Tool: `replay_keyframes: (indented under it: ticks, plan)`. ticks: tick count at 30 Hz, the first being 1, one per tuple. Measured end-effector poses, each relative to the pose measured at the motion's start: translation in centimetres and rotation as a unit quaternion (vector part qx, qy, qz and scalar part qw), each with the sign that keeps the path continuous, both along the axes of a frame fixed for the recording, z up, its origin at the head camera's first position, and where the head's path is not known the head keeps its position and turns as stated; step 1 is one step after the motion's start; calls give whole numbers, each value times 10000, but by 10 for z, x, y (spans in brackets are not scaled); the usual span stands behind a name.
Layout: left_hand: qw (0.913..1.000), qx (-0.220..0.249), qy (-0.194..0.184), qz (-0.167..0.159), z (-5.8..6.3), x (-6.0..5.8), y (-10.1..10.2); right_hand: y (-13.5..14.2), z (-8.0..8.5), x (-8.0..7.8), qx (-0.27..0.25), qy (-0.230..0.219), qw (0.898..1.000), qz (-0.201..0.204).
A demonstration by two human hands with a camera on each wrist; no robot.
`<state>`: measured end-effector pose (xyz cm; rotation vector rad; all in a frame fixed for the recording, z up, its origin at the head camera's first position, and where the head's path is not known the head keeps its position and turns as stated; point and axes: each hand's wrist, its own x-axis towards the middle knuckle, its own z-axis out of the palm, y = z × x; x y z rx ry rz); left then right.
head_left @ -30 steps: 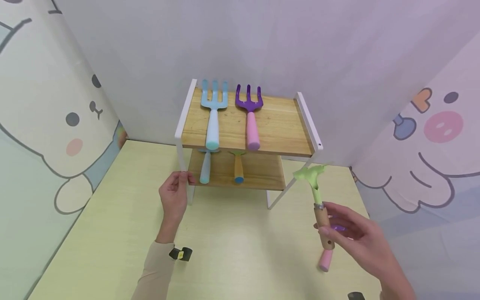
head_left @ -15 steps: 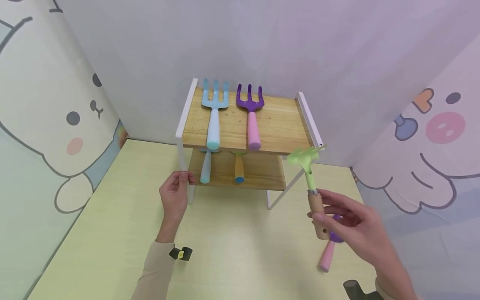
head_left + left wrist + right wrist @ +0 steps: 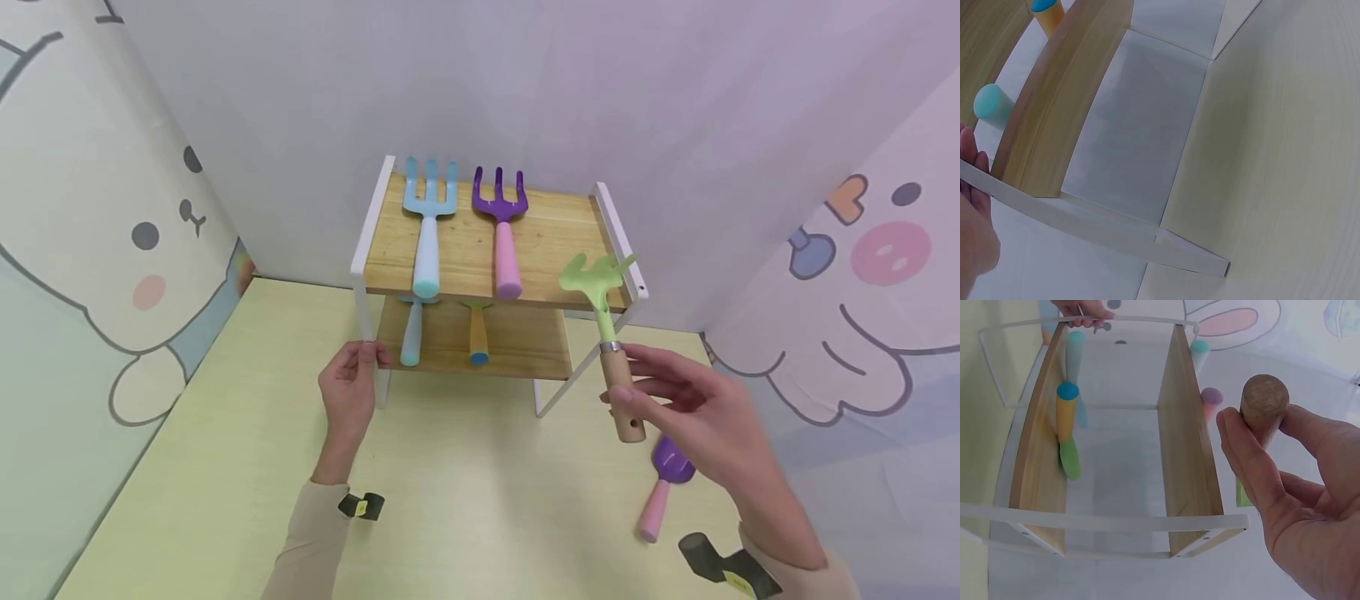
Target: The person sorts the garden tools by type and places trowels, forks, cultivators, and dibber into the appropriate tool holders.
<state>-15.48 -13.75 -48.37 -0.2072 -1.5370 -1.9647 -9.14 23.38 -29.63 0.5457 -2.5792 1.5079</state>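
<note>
My right hand [image 3: 701, 408] holds a small hand rake [image 3: 617, 375] by its wooden handle, between thumb and fingers. Its light green tines point up and away, over the front right corner of the two-tier shelf [image 3: 558, 250]. Seen from the right wrist, the handle's round end [image 3: 1264, 397] faces the camera. On the left, my left hand [image 3: 348, 383] grips the shelf's white metal leg, level with the lower board. A light blue hand fork [image 3: 427, 242] and a purple fork with a pink handle [image 3: 506, 250] lie side by side on the upper board.
On the lower board lie a light blue-handled tool [image 3: 412, 335] and one with an orange handle [image 3: 478, 335] and green blade. A purple scoop [image 3: 672, 461] with a pink handle lies on the table [image 3: 465, 500] under my right hand. Curtains [image 3: 487, 83] enclose the back and sides.
My right hand has carried the hand rake up and to the left, from beside the shelf to its front right corner. More of the purple scoop shows. The left hand stays put.
</note>
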Motion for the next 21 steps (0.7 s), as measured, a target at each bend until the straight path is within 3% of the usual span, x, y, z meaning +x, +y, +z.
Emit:
replay_keyframes:
  ticks: [8, 21]
  plan:
    - [10000, -42, 30, -32, -2, -1, -1, -5, 7, -15, -305, -320, 9990, 99]
    - [10000, -56, 8, 21, -3, -1, -1, -11, 23, -34, 194, -788, 9965, -210]
